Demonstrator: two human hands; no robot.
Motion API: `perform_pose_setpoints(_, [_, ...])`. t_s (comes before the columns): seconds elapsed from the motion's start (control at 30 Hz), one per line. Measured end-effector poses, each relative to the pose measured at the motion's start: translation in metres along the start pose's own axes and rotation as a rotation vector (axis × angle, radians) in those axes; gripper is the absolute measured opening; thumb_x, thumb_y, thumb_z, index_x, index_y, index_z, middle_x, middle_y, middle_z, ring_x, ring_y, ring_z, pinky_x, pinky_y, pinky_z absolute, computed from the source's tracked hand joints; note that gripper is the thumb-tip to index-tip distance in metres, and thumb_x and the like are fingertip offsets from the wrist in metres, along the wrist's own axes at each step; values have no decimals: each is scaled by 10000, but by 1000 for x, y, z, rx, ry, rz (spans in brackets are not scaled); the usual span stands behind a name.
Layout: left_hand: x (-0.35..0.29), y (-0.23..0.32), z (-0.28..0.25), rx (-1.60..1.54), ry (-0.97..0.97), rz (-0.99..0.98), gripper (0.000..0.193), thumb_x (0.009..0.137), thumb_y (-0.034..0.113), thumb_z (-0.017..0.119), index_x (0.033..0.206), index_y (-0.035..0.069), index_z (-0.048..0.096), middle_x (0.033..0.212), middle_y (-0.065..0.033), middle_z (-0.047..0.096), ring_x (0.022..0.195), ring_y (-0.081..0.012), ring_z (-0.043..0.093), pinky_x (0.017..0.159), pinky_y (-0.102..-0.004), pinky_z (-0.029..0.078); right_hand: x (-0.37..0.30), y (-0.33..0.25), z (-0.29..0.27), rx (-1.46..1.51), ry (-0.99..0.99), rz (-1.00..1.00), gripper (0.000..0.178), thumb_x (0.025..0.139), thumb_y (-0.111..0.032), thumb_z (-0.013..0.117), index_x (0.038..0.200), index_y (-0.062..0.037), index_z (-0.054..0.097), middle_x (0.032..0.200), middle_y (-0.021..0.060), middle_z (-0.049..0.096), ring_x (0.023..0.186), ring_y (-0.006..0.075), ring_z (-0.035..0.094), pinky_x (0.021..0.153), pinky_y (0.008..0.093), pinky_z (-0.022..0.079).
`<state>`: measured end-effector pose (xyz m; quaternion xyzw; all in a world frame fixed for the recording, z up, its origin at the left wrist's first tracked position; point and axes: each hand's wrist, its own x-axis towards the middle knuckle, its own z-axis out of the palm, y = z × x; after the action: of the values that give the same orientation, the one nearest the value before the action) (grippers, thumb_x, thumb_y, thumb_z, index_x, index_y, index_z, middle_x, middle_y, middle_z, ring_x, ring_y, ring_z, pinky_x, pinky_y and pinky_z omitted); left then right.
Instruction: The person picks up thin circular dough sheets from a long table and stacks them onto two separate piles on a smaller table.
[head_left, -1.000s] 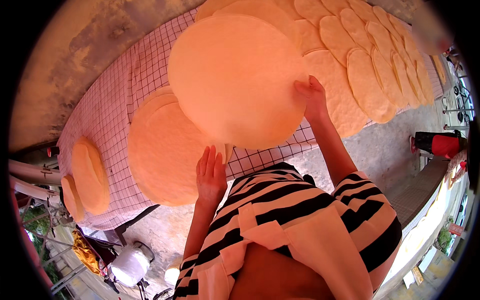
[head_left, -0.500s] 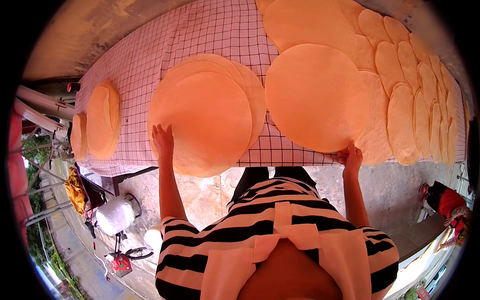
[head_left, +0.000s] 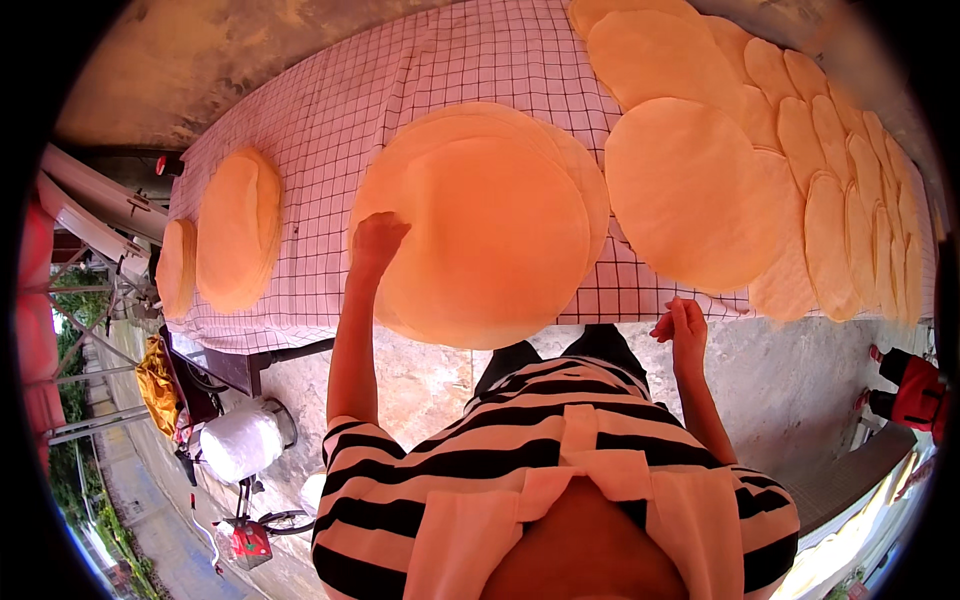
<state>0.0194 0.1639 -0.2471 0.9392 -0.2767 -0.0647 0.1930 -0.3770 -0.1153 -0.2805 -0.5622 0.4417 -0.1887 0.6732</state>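
Observation:
A pile of large, thin, round flatbreads (head_left: pixel 490 230) lies in the middle of the checked cloth. My left hand (head_left: pixel 378 243) is closed at the pile's left side, pinching the edge of the top flatbread, which shows a slight ridge beside my fingers. Its fingertips are partly hidden. My right hand (head_left: pixel 684 328) hangs just off the table's near edge, fingers loosely bent and apart, holding nothing. Closest to it is a single round flatbread (head_left: pixel 690 200), which overlaps others spread on the right.
Many overlapping flatbreads (head_left: pixel 830 230) cover the table's right end. Two smaller piles, one (head_left: pixel 232 235) larger than the other (head_left: pixel 175 268), sit at the left on the checked cloth (head_left: pixel 310 140). Below stand a white bucket (head_left: pixel 240 442) and a bicycle with a red basket (head_left: pixel 248 542). A wall runs behind.
My right hand has let go of the right flatbread's edge and drawn back toward me. My left hand has gone from lying spread on the pile to pinching its top flatbread. The view has shifted.

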Motion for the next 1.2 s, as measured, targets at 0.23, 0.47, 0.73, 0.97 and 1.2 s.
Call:
perform_pose_setpoints(0.23, [-21, 50, -118, -1105, -61, -127, 108, 766, 61, 592, 780, -46, 608, 667, -102, 622, 597, -135, 599, 518, -276, 442, -36, 6, 87, 4, -16, 0, 199, 906, -226, 498, 913, -31, 535, 659, 45, 576, 539, 138, 582, 499, 230, 449])
perform_pose_setpoints(0.47, [7, -106, -13, -480, -10, -70, 204, 716, 128, 600, 814, -48, 627, 740, -110, 636, 640, -191, 604, 599, -327, 472, -84, 20, 127, 10, 51, 90, 186, 893, -202, 514, 902, -17, 534, 681, 68, 596, 556, 155, 611, 484, 229, 464])
perform_pose_setpoints(0.73, [-1, -117, 14, -233, 255, -113, 316, 719, 159, 609, 947, -49, 542, 948, -211, 555, 831, -360, 578, 689, -416, 471, -90, 20, 151, -10, 25, 75, 168, 890, -180, 512, 913, -14, 530, 682, 71, 598, 571, 161, 616, 502, 238, 471])
perform_pose_setpoints(0.97, [-15, -73, -28, 6, 136, 34, 184, 721, 140, 614, 754, -4, 504, 665, -231, 600, 689, -385, 618, 591, -458, 490, -72, -1, 189, -32, -67, -7, 177, 899, -200, 513, 905, -23, 521, 683, 58, 598, 573, 143, 609, 514, 224, 462])
perform_pose_setpoints(1.2, [-43, 40, -49, 265, 304, 525, 105, 583, 44, 595, 665, 50, 530, 609, -96, 531, 606, -255, 575, 488, -368, 451, -37, -22, 257, 27, -329, -71, 240, 901, -258, 515, 965, -26, 506, 856, 101, 620, 714, 165, 628, 589, 251, 489])
